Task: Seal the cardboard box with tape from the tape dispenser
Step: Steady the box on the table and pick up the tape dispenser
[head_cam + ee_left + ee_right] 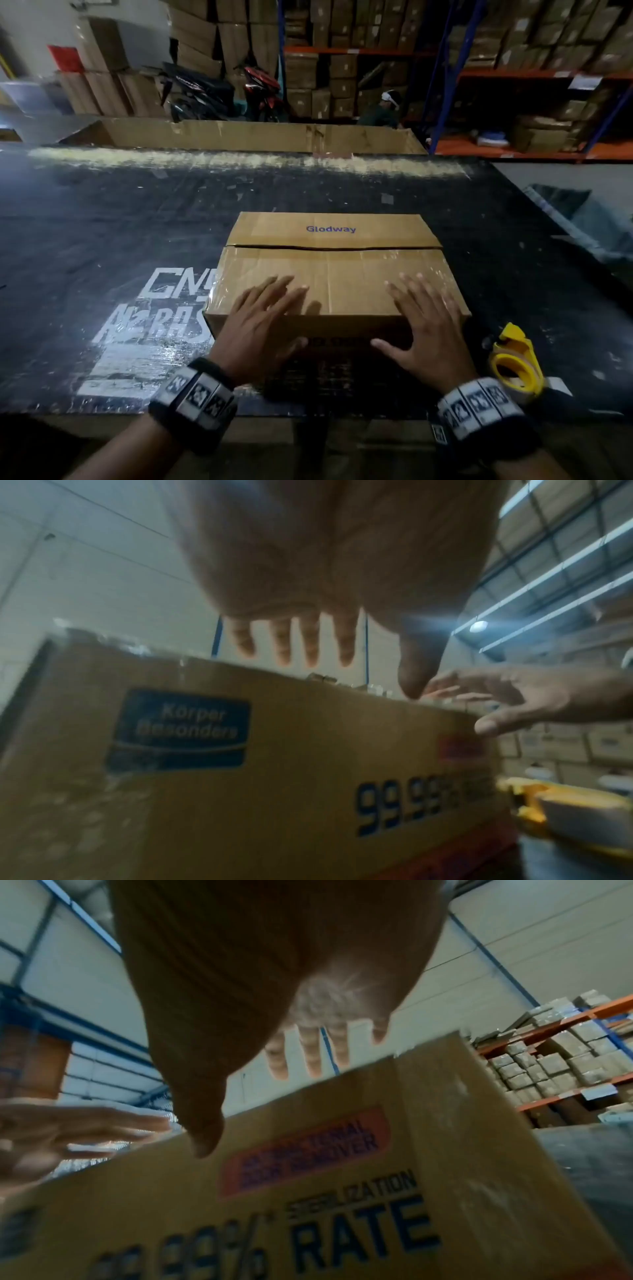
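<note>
Hovering flat-fingered over the closed cardboard box (337, 274), both hands grip nothing; tape dispenser (517, 363) lies beside it

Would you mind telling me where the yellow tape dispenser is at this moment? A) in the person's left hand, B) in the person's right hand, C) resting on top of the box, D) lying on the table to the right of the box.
D: the tape dispenser lies on the table beside the cardboard box, while the left hand and right hand are both spread open over the box.
</note>
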Demonstrator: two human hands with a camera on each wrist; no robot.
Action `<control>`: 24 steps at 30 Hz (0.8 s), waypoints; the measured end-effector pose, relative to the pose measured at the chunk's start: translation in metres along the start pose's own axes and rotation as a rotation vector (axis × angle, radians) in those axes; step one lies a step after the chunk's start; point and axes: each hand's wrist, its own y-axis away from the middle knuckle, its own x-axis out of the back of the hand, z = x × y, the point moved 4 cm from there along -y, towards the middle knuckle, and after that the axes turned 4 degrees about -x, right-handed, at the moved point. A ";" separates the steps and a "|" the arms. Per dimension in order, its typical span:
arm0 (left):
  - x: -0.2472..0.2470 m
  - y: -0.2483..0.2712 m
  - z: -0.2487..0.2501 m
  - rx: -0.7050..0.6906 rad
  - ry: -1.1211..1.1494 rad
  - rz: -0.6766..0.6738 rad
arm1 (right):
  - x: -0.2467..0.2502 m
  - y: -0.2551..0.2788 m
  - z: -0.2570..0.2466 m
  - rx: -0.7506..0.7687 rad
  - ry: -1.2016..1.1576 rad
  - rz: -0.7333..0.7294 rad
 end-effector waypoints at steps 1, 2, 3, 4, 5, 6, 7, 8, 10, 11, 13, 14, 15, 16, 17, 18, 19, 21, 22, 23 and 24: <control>-0.005 -0.005 -0.004 0.015 -0.067 -0.049 | -0.004 -0.005 0.000 -0.007 0.006 -0.033; -0.007 -0.007 -0.006 0.031 -0.122 -0.059 | -0.006 -0.008 -0.001 -0.033 0.021 -0.043; -0.009 -0.007 -0.009 0.041 -0.160 -0.068 | -0.009 -0.010 -0.002 -0.041 0.032 -0.047; -0.009 -0.006 -0.011 0.038 -0.163 -0.061 | -0.011 -0.011 -0.006 -0.050 0.030 -0.046; -0.010 -0.003 -0.013 0.041 -0.153 -0.054 | -0.015 -0.010 -0.009 -0.055 0.023 -0.031; -0.009 0.001 -0.012 0.038 -0.135 -0.041 | -0.018 -0.006 -0.013 -0.051 0.022 -0.018; -0.005 0.004 -0.012 0.053 -0.105 -0.025 | -0.021 -0.004 -0.016 -0.043 0.030 0.001; -0.001 0.004 -0.013 0.076 -0.059 -0.007 | -0.021 -0.002 -0.017 -0.035 0.027 0.018; 0.010 -0.007 -0.012 0.122 0.005 0.011 | -0.021 -0.002 -0.019 -0.036 0.024 0.030; 0.014 -0.017 -0.012 0.141 0.024 0.011 | -0.021 -0.003 -0.019 -0.037 0.021 0.030; 0.016 -0.043 -0.011 0.146 0.005 -0.018 | -0.021 -0.003 -0.020 -0.036 0.017 0.031; 0.015 -0.058 -0.011 0.137 -0.026 -0.057 | -0.021 -0.003 -0.019 -0.037 0.021 0.024; 0.011 -0.073 -0.010 0.132 -0.051 -0.110 | -0.021 -0.003 -0.019 -0.042 0.022 0.015; 0.007 -0.085 -0.009 0.142 -0.069 -0.170 | -0.020 -0.004 -0.019 -0.050 0.031 0.005; 0.001 -0.095 -0.009 0.158 -0.074 -0.223 | -0.017 -0.004 -0.019 -0.057 0.035 -0.005; -0.004 -0.101 -0.010 0.177 -0.079 -0.273 | -0.014 -0.005 -0.020 -0.062 0.035 -0.014; -0.010 -0.103 -0.011 0.189 -0.084 -0.314 | -0.010 -0.008 -0.020 -0.063 0.022 -0.024; -0.018 -0.103 -0.014 0.193 -0.115 -0.355 | 0.003 -0.019 -0.016 -0.083 -0.055 -0.054; -0.020 -0.102 -0.015 0.189 -0.131 -0.353 | 0.008 -0.027 -0.011 -0.107 -0.115 -0.068; -0.021 -0.101 -0.017 0.187 -0.140 -0.344 | 0.013 -0.038 -0.004 -0.131 -0.158 -0.078; -0.022 -0.100 -0.018 0.186 -0.143 -0.337 | 0.015 -0.049 0.003 -0.146 -0.154 -0.087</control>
